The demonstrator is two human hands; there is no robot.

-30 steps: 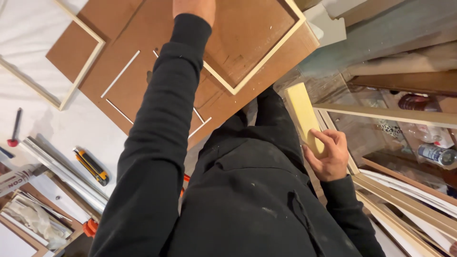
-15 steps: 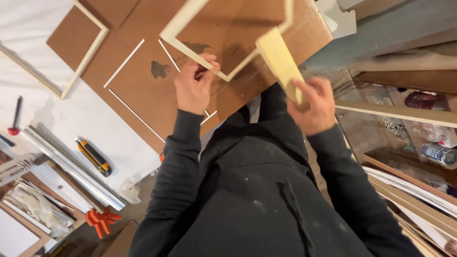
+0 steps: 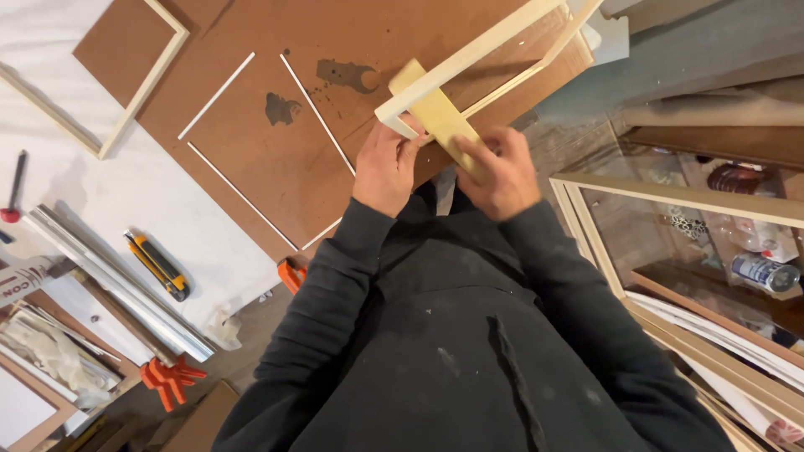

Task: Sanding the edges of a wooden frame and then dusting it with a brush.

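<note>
Now the frame (image 3: 469, 63) corner is pinched by the left hand (image 3: 387, 167); the block (image 3: 440, 117) is gripped by the right hand (image 3: 496, 172), and fingers could be scraped if it slips.

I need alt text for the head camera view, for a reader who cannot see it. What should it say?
Seen from above, a person in a dark sweatshirt holds the corner of a pale wooden frame with the left hand, while the right hand presses a pale flat block against it. Below lies a brown board; a yellow utility knife rests at left.
</note>
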